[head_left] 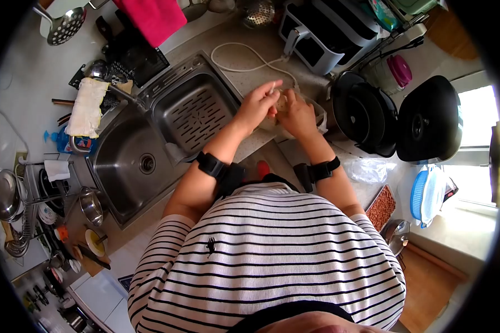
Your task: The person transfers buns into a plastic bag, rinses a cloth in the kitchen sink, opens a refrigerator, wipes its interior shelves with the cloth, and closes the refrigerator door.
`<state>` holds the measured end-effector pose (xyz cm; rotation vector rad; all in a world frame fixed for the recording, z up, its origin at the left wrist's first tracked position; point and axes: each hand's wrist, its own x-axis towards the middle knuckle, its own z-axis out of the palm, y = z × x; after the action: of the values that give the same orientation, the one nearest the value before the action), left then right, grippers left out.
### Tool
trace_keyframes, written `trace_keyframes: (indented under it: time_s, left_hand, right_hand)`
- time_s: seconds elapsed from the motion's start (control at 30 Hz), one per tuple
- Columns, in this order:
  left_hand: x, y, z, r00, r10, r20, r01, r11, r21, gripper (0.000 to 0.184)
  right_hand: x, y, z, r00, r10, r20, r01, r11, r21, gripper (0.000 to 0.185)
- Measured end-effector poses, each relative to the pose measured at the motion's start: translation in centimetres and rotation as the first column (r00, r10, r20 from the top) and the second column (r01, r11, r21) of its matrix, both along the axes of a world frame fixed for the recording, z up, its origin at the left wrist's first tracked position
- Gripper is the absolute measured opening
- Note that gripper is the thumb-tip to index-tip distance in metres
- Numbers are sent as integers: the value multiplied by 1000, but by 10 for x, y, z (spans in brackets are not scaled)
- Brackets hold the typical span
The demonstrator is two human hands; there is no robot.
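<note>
My left hand and my right hand are close together over the counter, right of the sink. A small pale yellowish piece shows between them, held in my right hand's curled fingers; its kind is not clear. My left hand is closed, thumb and fingers pinched near that piece, and what it pinches cannot be made out. Just beyond and under my right hand is a container lined with a white plastic bag, mostly covered by the hand.
A steel double sink lies to the left. An air fryer with a white cord stands ahead. On the right are a black cooker pot with its lid up, a clear plastic bag and a tray of reddish-brown pieces.
</note>
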<state>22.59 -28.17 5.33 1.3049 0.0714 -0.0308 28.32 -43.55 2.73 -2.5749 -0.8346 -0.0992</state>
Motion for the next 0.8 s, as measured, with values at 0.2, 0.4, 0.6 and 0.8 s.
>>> trace_keyframes:
  time_s: [0.2,0.4,0.6,0.8]
  left_hand:
    - [11,1,0,997,62,38,-64,995,73,37]
    - [13,-24,10,999,-54,2,54,995,80,38]
    - [3,-27,18,998,-66,-12,67,997,46,41]
    - [4,-37,13,998,7,-57,-2,996,93,44]
  right_hand:
    - [3,-14,12,999,42,21,-34,956,-291,52]
    - [9,-10,-3,993,113,28,-104,970,-218,56]
    - [29,-15,-17,1000,-10,-24,9,999,-51,37]
    - [34,-11,-56,998,61,-9,-60,994,97,65]
